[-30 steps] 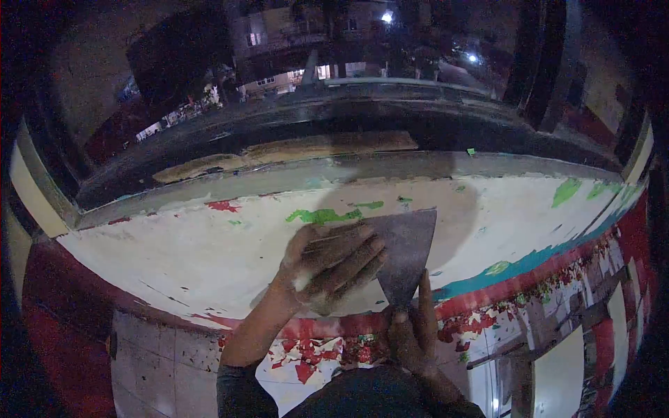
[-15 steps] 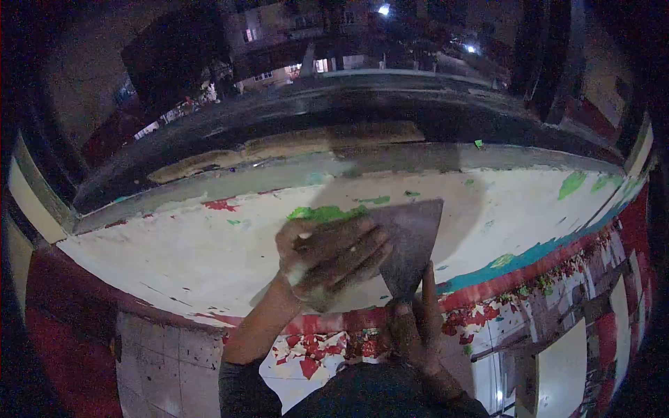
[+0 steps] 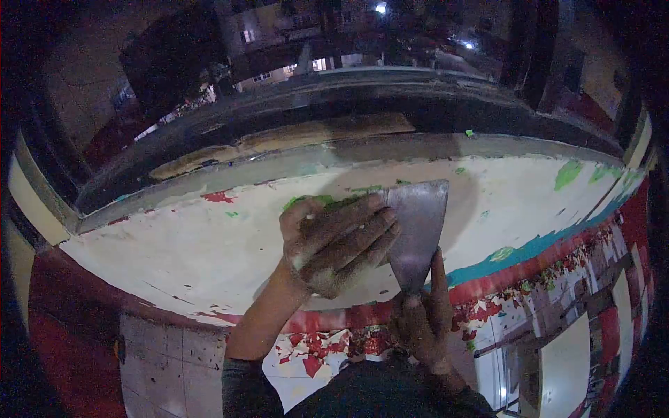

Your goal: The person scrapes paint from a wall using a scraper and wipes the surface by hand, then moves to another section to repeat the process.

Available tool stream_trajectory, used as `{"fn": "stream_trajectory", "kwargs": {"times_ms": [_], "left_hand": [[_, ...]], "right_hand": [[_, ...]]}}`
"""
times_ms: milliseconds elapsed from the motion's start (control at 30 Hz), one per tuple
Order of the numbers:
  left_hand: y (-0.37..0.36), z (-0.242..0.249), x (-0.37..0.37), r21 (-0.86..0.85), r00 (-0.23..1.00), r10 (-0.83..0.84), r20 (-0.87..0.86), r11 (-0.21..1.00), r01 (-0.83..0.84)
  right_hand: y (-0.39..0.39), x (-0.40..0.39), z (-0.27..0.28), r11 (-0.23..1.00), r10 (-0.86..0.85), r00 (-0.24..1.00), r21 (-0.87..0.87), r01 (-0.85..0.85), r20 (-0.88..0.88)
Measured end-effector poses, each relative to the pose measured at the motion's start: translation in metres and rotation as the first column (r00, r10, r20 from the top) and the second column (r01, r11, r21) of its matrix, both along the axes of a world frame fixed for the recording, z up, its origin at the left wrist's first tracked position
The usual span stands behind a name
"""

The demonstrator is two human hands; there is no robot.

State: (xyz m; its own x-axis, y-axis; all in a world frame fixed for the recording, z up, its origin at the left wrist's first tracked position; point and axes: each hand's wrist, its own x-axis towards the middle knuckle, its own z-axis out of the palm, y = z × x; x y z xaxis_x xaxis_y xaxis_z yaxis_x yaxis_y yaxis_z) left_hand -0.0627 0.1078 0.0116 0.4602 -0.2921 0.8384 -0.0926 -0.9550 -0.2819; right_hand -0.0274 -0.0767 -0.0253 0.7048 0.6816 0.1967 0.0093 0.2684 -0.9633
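Observation:
My right hand [image 3: 421, 324] is closed around the handle of a paint scraper [image 3: 419, 223]. The scraper's wide metal blade points away from me over a white-painted sill [image 3: 209, 258]. My left hand [image 3: 341, 244] is dusted with white, and its stretched fingers lie against the blade's left side. Green paint patches [image 3: 296, 202] show just beyond that hand, partly hidden by it. The handle is mostly covered by my right fingers.
A grey ledge and dark window frame [image 3: 279, 122] run along the far side. Red paint flakes [image 3: 313, 348] litter the floor near me. A teal strip [image 3: 516, 258] and more green patches [image 3: 568, 174] mark the sill's right side.
The scraper and both hands have shifted away from me and slightly right across the sill. The blade's face now looks lighter and is angled differently. The view has tilted slightly.

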Motion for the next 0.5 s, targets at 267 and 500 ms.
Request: {"fn": "stream_trajectory", "kwargs": {"times_ms": [267,500], "left_hand": [[-0.004,0.011,0.001,0.074,0.997,-0.014,0.071,0.997,0.009],[0.002,0.005,0.003,0.086,0.998,0.017,0.052,0.996,-0.021]], "right_hand": [[-0.005,0.003,0.004,0.999,0.005,0.999,-0.050,-0.003,0.037],[-0.005,0.003,-0.003,0.998,-0.033,0.995,-0.042,0.037,0.090]]}}
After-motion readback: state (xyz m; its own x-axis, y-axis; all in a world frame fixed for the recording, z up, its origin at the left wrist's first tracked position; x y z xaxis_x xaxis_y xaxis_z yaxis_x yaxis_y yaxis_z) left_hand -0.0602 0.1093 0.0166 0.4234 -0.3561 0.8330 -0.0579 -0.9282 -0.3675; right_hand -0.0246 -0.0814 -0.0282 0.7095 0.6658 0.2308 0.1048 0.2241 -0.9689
